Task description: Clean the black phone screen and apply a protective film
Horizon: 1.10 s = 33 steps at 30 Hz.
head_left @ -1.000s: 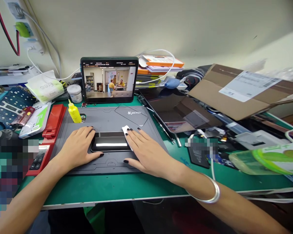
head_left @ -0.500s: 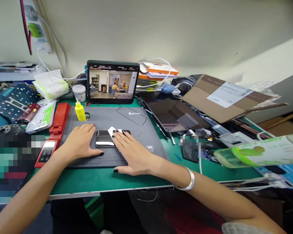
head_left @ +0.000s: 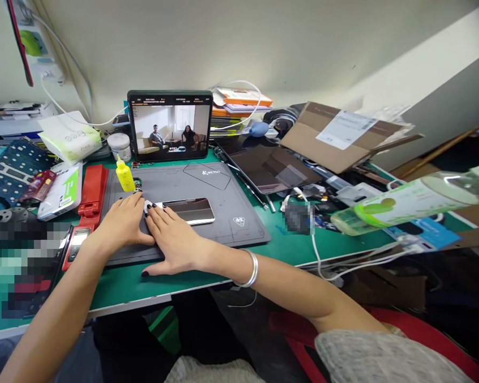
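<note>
Green-topped desk, grey WKTOO silicone mat on it. Phone lies flat on the mat near its middle, glossy face up, long side roughly left-right. Small white wipe sits just off the phone's left end.

Both hands flat on the mat, palms down, fingers spread, no pinch. Left hand: fingertips just left of the wipe. Right hand: fingertips at the wipe and the phone's left end; exact contact hard to tell. Silver bangle on the right wrist.

Behind the mat: upright tablet showing two people on a sofa, yellow squeeze bottle, white jar. Left of the mat: red plastic holder, white-and-green packet, blue printed mat. Right: dark tablet lying flat, blue blower bulb, cardboard box flap with a shipping label, orange-covered booklets.

Cream wall behind, power strip top left with white cables. Red chair rim and grey knit fabric at the bottom. Two pixelated patches, contents unreadable.
</note>
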Each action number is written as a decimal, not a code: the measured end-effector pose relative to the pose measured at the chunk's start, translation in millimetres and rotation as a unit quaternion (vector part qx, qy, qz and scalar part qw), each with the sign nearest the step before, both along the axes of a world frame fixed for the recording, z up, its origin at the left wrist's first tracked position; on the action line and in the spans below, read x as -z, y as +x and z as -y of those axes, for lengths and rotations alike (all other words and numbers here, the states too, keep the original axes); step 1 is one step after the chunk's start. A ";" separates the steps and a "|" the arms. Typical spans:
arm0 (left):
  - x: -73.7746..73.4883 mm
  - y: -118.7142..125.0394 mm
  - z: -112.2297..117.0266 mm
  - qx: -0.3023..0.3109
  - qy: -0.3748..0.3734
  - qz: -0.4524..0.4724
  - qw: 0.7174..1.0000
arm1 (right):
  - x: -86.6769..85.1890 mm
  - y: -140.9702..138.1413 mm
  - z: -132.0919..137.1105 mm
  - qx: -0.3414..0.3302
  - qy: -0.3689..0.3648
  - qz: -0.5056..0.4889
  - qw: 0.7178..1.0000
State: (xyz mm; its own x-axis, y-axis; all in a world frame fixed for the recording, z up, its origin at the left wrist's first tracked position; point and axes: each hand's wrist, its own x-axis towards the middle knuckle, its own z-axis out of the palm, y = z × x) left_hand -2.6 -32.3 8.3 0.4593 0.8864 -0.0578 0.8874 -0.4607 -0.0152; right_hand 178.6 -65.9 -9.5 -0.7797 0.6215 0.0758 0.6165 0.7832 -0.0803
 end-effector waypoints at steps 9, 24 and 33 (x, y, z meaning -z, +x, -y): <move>0.0 -2.6 -3.6 0.008 -0.014 0.002 1.000 | 8.5 70.2 2.3 0.112 -0.005 0.016 0.994; -3.9 -2.4 -0.3 0.023 0.016 -0.004 1.000 | -28.1 131.1 -41.0 0.275 0.041 0.023 0.960; 2.1 -6.1 1.2 0.031 0.026 -0.001 0.999 | -17.5 124.6 -101.3 0.288 -0.014 0.070 0.955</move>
State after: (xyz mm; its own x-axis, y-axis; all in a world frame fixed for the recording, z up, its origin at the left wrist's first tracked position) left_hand -8.7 -33.5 6.2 0.5125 0.8586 -0.0135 0.8576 -0.5126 -0.0415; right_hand 303.2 35.4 8.0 -0.3096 0.9505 -0.0269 0.9505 0.3101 0.0183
